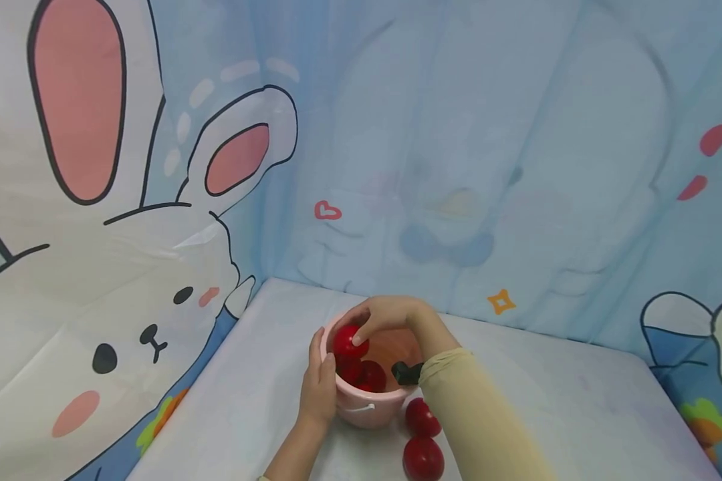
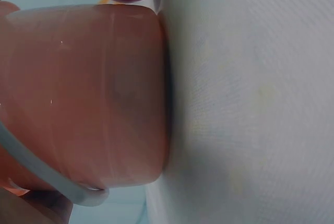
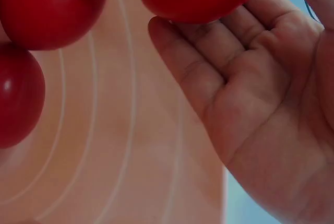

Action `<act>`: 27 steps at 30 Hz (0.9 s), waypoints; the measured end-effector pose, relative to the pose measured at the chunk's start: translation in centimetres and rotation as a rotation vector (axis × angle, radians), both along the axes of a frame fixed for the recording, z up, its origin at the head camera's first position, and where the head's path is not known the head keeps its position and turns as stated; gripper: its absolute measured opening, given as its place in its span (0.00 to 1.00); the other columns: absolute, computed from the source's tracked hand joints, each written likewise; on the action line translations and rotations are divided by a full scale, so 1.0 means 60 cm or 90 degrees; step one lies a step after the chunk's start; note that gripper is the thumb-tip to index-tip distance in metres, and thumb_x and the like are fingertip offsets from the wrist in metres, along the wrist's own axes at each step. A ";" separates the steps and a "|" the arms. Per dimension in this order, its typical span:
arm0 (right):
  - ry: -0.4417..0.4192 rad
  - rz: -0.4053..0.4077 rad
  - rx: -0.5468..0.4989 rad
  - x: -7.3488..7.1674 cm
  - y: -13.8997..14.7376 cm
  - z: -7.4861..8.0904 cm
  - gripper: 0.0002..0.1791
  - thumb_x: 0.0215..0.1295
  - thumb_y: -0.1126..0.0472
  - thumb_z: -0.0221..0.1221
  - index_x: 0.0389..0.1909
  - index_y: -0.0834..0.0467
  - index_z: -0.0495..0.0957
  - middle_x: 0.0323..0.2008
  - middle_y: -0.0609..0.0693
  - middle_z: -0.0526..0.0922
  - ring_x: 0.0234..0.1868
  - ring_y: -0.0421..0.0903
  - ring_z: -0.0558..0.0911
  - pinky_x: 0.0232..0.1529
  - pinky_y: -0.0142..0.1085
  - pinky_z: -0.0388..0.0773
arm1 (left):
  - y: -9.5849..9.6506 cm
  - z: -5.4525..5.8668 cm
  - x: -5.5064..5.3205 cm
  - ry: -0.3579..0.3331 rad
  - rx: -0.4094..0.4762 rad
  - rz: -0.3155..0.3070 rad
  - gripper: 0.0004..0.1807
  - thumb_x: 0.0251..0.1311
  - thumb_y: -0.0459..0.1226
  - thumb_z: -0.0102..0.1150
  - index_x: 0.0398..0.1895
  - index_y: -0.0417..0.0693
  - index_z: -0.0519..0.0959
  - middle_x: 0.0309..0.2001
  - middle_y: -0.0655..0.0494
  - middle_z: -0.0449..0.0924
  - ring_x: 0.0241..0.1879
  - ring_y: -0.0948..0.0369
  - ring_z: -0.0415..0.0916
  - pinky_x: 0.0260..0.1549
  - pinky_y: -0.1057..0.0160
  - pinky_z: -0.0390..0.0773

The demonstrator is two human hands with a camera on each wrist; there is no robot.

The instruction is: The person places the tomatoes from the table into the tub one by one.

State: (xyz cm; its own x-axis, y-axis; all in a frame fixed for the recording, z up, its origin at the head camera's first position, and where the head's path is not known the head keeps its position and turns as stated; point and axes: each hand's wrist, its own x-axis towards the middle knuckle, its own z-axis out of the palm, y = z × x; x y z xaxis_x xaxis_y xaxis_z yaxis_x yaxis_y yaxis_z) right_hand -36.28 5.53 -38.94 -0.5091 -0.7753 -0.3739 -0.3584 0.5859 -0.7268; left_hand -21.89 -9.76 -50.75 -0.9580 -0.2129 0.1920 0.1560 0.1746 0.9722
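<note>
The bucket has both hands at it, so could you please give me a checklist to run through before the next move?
1. Bucket standing on the table: ok.
2. Left hand against its side: ok.
3. Held tomato in the right hand, at the bucket's mouth: ok.
4. Room beside the inside tomatoes: ok, bare inner surface shows.
5. All tomatoes in the bucket: not ok, two tomatoes lie on the table.
6. Handle clear of the mouth: cannot tell, only part shows.

The head view is bright, the 2 wrist views visibly dimmer.
</note>
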 end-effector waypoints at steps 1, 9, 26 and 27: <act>-0.001 0.005 0.007 0.000 -0.003 -0.002 0.26 0.51 0.46 0.72 0.53 0.34 0.80 0.52 0.40 0.82 0.57 0.46 0.76 0.57 0.57 0.78 | 0.000 0.000 0.000 -0.001 -0.001 0.000 0.35 0.69 0.50 0.49 0.75 0.79 0.48 0.75 0.67 0.57 0.74 0.55 0.59 0.62 0.41 0.73; -0.035 0.061 0.031 0.004 -0.018 -0.014 0.22 0.56 0.51 0.70 0.53 0.35 0.80 0.51 0.42 0.82 0.56 0.45 0.77 0.56 0.54 0.80 | 0.004 0.001 0.002 -0.013 -0.003 -0.002 0.34 0.68 0.50 0.47 0.75 0.79 0.49 0.76 0.66 0.56 0.75 0.54 0.58 0.63 0.38 0.71; -0.031 0.078 0.029 0.002 -0.024 -0.017 0.20 0.64 0.55 0.64 0.55 0.36 0.80 0.59 0.44 0.80 0.63 0.46 0.74 0.65 0.55 0.73 | -0.001 0.001 0.000 -0.001 -0.010 0.002 0.30 0.72 0.47 0.40 0.76 0.75 0.49 0.77 0.62 0.57 0.75 0.52 0.58 0.65 0.35 0.65; -0.029 0.078 0.030 0.001 -0.024 -0.017 0.20 0.64 0.55 0.64 0.55 0.36 0.80 0.59 0.44 0.80 0.63 0.46 0.74 0.65 0.55 0.73 | -0.001 0.000 0.000 -0.003 -0.011 0.004 0.31 0.72 0.47 0.40 0.76 0.75 0.49 0.77 0.62 0.57 0.75 0.52 0.58 0.65 0.35 0.65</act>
